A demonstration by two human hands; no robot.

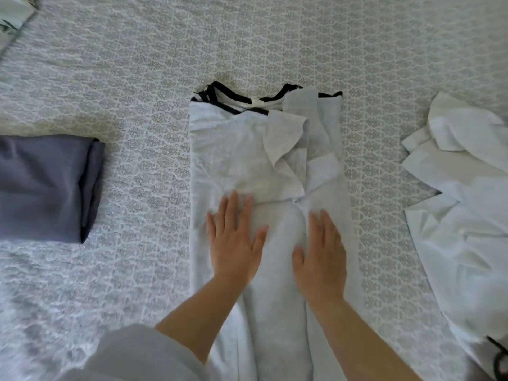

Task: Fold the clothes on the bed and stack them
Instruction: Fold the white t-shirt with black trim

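Far left corner: a sliver of white fabric with a green print [11, 15] is seen at the frame edge. Left side: a blue-grey garment [46, 185], already folded into a rough rectangle, is laid on the patterned bedspread [143, 78]. Centre: a pale grey garment with black trim [264, 149] is laid out as a long narrow strip running near to far, both sides folded inward, sleeves overlapped on top; black edging and a white-and-black striped patch are shown at its far end. The left hand [233, 240] is pressed flat on the strip, fingers straight and slightly spread. The right hand [321, 251] is laid flat just beside it, fingers straight and close together, nothing gripped. Right side: a white shirt [464, 204] is left crumpled and unfolded, well apart from the strip.
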